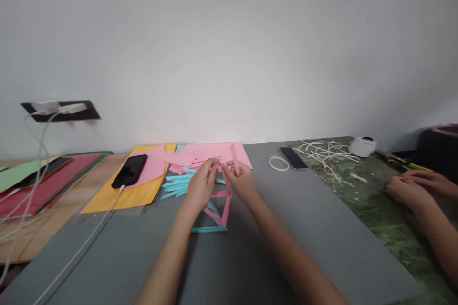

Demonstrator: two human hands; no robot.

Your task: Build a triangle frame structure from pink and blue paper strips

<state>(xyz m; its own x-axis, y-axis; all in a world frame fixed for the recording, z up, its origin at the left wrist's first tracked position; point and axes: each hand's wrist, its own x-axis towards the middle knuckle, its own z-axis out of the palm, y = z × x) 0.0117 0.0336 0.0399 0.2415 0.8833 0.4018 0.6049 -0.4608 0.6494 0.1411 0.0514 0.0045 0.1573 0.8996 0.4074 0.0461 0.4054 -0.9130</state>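
My left hand and my right hand meet over the grey board, fingertips pinched close together. A pink paper strip rises from my right hand's fingers. Between the fingertips of my left hand is a bit of pink paper, part of it hidden. Below the hands lies a shape of folded pink strips and blue strips, partly covered by my left hand. Loose blue strips are just left of my left hand, and pink strips and sheets lie behind both hands.
A charging black phone rests on yellow paper at left. A white ring and another phone lie right, near white cords and a spool. Another person's hands are at far right.
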